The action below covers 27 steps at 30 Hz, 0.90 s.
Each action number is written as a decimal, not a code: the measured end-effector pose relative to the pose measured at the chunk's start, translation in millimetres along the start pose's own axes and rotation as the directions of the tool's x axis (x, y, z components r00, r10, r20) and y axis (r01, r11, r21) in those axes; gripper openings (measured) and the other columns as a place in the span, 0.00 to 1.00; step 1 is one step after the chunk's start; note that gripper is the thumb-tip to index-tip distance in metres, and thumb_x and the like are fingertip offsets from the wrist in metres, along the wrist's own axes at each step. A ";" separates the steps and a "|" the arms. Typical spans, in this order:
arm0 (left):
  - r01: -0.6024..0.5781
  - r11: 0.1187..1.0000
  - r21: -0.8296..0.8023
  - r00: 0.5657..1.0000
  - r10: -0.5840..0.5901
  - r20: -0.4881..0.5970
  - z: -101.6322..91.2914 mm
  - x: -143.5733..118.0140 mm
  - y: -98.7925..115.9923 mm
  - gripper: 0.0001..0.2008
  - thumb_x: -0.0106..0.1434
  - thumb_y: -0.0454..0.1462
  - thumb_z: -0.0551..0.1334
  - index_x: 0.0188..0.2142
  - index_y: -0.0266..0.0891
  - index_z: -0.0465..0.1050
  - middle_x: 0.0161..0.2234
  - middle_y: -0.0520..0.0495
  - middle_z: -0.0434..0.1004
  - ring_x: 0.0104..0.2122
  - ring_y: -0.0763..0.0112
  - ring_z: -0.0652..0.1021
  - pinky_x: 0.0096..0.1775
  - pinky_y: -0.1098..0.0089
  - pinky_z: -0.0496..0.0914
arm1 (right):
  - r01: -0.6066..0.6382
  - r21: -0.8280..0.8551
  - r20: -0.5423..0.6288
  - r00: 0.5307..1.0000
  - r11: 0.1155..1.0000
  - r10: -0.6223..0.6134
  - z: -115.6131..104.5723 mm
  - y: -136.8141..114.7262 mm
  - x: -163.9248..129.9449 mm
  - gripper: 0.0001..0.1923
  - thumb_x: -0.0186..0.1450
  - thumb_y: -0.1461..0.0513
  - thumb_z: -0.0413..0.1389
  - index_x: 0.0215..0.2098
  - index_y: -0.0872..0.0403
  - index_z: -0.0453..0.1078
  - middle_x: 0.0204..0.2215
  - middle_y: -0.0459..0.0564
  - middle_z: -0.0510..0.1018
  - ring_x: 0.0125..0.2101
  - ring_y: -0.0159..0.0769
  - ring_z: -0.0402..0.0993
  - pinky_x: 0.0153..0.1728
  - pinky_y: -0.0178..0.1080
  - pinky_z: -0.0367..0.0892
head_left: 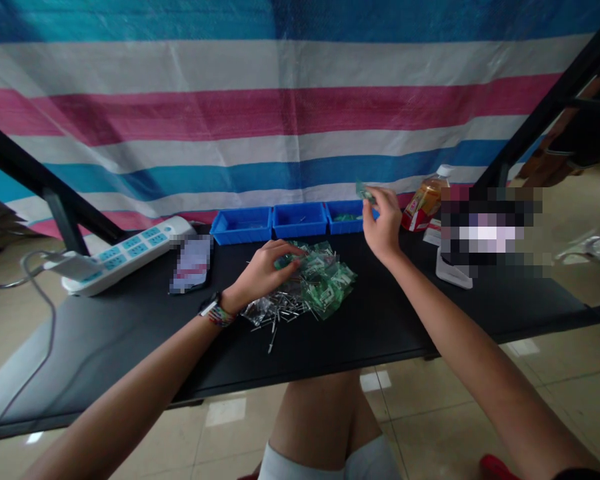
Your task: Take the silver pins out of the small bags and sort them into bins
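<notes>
My right hand point(384, 223) is raised at the right blue bin point(350, 227), its fingers pinching a small clear green packet point(364, 191). At the left of the pile, my left hand point(267, 270) has thumb and fingers closed on another green packet point(283, 261). Beside it on the black table lies a heap of green plastic packets point(330, 287) with small pale pieces inside. Loose thin metal rods point(280, 310) and clear bags spread below the left hand. A few green packets lie in the right bin.
A middle blue bin point(300, 229) and a left blue bin point(243, 233) stand along the back edge. A power strip point(130, 253) and a blurred phone point(193, 263) are at left. A drink bottle point(427, 197) stands at right. Striped sheeting point(290, 113) hangs behind.
</notes>
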<state>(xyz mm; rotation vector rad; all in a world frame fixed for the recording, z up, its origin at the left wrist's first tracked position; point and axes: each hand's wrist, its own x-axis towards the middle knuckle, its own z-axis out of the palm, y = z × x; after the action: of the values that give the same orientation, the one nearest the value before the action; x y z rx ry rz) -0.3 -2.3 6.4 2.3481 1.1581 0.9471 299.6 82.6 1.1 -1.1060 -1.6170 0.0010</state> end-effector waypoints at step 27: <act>-0.120 0.989 0.085 0.989 0.112 0.101 3.8 -1.9 -4.0 0.09 0.72 0.38 0.61 0.42 0.43 0.82 0.41 0.46 0.85 0.44 0.59 0.80 0.52 0.58 0.71 | -0.453 0.418 0.482 0.845 0.787 0.230 37.2 -27.9 -35.9 0.15 0.58 0.61 0.66 0.44 0.54 0.81 0.31 0.48 0.82 0.33 0.38 0.79 0.38 0.40 0.73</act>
<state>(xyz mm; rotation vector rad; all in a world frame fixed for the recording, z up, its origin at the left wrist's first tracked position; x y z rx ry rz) -0.7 -1.5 0.6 2.5278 1.0581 0.8249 251.0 63.3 -25.8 -0.9912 -1.5997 0.9317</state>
